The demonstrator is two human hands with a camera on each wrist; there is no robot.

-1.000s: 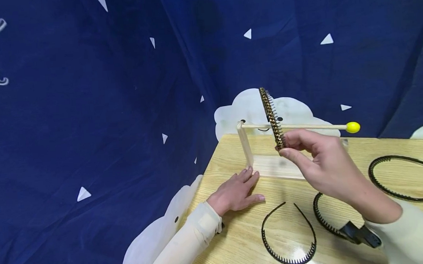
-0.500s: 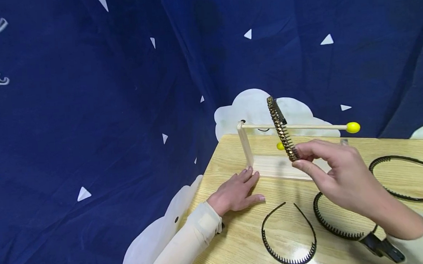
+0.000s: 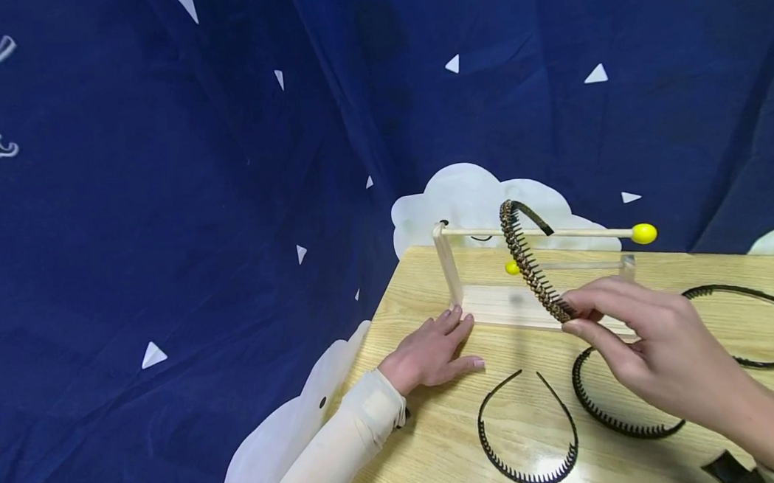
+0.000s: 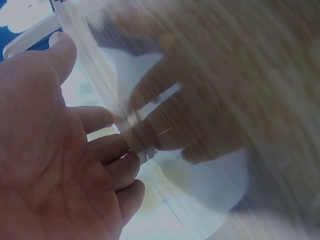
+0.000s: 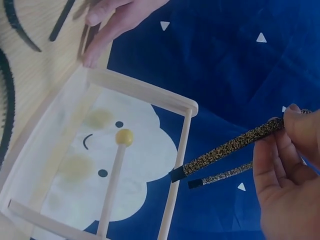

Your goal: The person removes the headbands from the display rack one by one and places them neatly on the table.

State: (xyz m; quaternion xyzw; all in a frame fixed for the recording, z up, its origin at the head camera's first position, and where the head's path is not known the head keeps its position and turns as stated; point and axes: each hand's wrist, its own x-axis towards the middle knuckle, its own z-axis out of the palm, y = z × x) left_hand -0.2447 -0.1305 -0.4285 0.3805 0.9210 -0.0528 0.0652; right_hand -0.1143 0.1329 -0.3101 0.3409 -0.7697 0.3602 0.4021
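Observation:
My right hand (image 3: 659, 343) pinches a toothed headband (image 3: 525, 268) with gold-brown glitter between thumb and fingers. It is raised and tilted, and crosses in front of the stand's upper rod (image 3: 593, 232) in the head view. From the right wrist, the headband's two black ends (image 5: 178, 174) point away from the hand, overlapping that rod. My left hand (image 3: 430, 353) rests on the table with its fingers extended, fingertips right at the left end of the wooden stand's base (image 3: 504, 306). A shorter rod (image 3: 588, 265) with a yellow knob sits lower on the stand.
Several black toothed headbands lie on the wooden table (image 3: 433, 453): one in front (image 3: 541, 481), one partly under the right forearm (image 3: 593, 406), one at the far right (image 3: 742, 290). A dark blue cloth (image 3: 258, 205) with white clouds hangs behind and left.
My right hand has moved down and to the right with the glitter headband, which has turned so its far end shows and the lower rod is uncovered. The left hand has stayed put.

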